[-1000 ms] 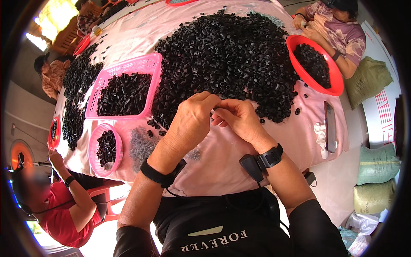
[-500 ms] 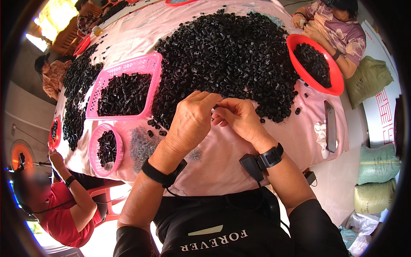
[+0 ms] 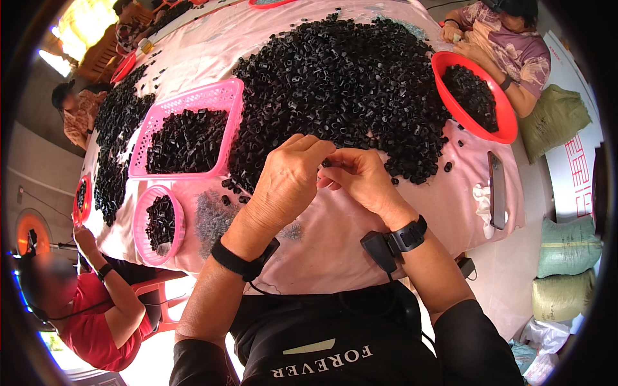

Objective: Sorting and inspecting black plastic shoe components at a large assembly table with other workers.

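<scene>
Pink tablecloth [image 3: 335, 257], bearing a heap of black tubular caps [image 3: 341, 83] at 12 o'clock from the hands and a red basin [image 3: 506, 130] at 2 o'clock. One small black cap [image 3: 326, 163] lies between the hands, pinched by the right hand [image 3: 362, 179]; the left hand's [image 3: 288, 174] fingertips are hidden, their grip indeterminable. Probably light, stiff and smooth; best held by its side wall. Relative to half a second earlier, its pale glint has gone.

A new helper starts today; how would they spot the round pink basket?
On the pink cloth, find the large rectangular basket left of the left hand. Below it in view sits the round basket, holding black pieces; its smaller, round rim sets it apart.
</scene>
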The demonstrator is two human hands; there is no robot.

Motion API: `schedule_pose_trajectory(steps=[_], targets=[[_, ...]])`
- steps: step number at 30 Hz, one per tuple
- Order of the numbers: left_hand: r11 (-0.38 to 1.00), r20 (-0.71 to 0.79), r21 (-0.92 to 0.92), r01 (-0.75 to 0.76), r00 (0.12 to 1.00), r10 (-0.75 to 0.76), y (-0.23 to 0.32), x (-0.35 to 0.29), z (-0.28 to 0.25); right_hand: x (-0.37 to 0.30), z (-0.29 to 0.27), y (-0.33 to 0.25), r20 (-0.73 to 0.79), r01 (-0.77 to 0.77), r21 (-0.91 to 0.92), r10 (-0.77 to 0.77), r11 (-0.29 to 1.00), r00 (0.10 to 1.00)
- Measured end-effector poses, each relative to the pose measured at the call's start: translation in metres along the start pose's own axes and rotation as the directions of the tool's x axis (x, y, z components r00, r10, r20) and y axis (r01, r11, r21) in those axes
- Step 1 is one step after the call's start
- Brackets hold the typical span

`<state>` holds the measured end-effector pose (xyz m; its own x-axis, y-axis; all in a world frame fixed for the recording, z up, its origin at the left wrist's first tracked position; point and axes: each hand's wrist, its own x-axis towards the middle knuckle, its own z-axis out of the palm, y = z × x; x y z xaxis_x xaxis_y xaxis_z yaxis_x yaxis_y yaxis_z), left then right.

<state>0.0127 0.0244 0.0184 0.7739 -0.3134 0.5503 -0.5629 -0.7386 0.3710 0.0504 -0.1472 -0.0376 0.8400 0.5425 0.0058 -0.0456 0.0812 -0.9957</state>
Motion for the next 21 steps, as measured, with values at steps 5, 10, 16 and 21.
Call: schedule_pose_trajectory(steps=[5,10,16,21], targets=[[1.000,0.014,-0.025,-0.004,1.000,0.005,0.0032,0.0010,-0.0005,-0.0008,-0.0016,-0.0005,-0.018,-0.019,0.035,0.020,0.999,1.000],[0.998,0.003,-0.036,0.045,0.999,-0.045,0.0027,-0.0011,0.0017,-0.0013,0.0001,-0.0028,-0.031,-0.035,-0.007,0.035,0.999,0.999],[0.999,-0.028,-0.037,0.004,1.000,-0.006,0.0093,-0.0017,0.0043,-0.0021,-0.0006,-0.0066,-0.025,-0.008,-0.037,0.007,0.999,1.000],[0.995,-0.065,-0.076,0.058,0.996,-0.063,0.0034,-0.0001,0.0074,-0.0030,0.0015,-0.0040,-0.057,0.006,0.024,-0.005,1.000,0.998]])
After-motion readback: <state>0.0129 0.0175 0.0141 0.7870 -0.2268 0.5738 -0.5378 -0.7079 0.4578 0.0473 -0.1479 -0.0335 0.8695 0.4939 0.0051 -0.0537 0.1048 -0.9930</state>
